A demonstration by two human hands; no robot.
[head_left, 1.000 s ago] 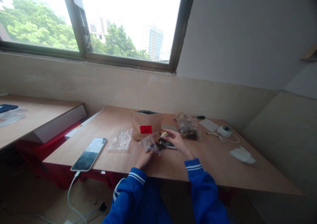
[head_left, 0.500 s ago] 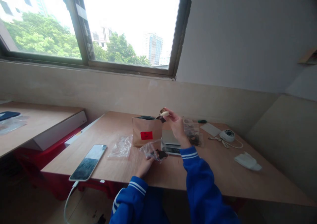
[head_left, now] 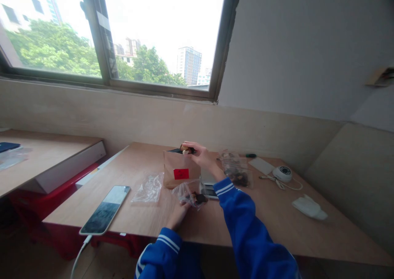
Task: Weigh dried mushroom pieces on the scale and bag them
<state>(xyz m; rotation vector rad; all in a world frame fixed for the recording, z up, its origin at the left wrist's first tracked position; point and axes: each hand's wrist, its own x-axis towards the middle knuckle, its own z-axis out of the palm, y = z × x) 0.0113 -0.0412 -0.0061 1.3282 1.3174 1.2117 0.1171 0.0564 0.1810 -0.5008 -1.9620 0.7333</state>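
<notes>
Item one: my right hand [head_left: 201, 155] pinches a small dark-and-pale piece [head_left: 186, 149] at the open mouth of the brown paper bag [head_left: 181, 170], which stands upright mid-desk toward the far edge. Item two: my left hand [head_left: 180, 213], near the front edge, grips a clear plastic pouch [head_left: 189, 192] holding dark pieces, just beside the scale [head_left: 209, 184].
</notes>
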